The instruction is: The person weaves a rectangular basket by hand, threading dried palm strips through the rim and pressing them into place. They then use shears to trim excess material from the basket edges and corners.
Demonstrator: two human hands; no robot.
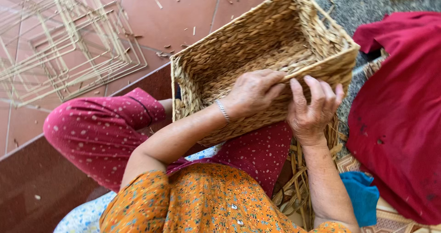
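A rectangular woven straw basket (239, 44) rests tilted on my lap, its opening facing up and away. My left hand (252, 93) lies on the basket's near rim, fingers curled over a straw strand at the edge. Beside it, my right hand (312, 109) grips the same near rim, fingers wrapped over the top. A silver bracelet (223, 110) circles my left wrist. My legs wear red dotted trousers (101, 132).
Wire frames (59, 44) lie stacked on the tiled floor at the upper left. Loose straw strands (296, 187) hang below the basket by my right forearm. Red cloth (399, 113) lies to the right, and a blue cloth (363, 196) sits near my right elbow.
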